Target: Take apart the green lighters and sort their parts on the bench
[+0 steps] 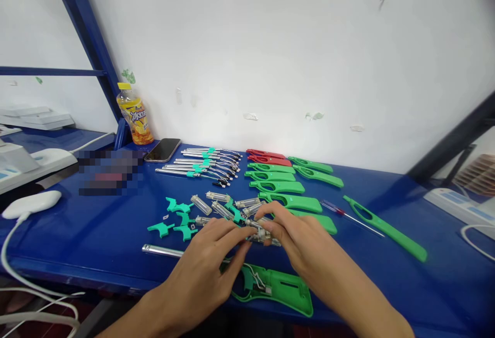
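Note:
My left hand (209, 258) and my right hand (299, 235) meet over the middle of the table, fingertips pinched on a clear plastic lighter fuel tank (261, 234). My fingers partly cover it. Below them lies an open green lighter shell (288, 289), hollow side up, with a teal trigger and thin white wires in it. A silver metal tube (162, 250) runs from the left under my left hand. Several more clear fuel tanks (201, 205) lie just beyond my fingers. Loose teal triggers (160, 229) are scattered to the left of them.
Behind are rows of metal tubes with wires (189, 161), red shell halves (268, 160) and green shell halves (274, 176). A screwdriver (350, 212) and another green shell (390, 232) lie right. A phone (163, 149) and drink bottle (134, 116) are back left, by a white wall.

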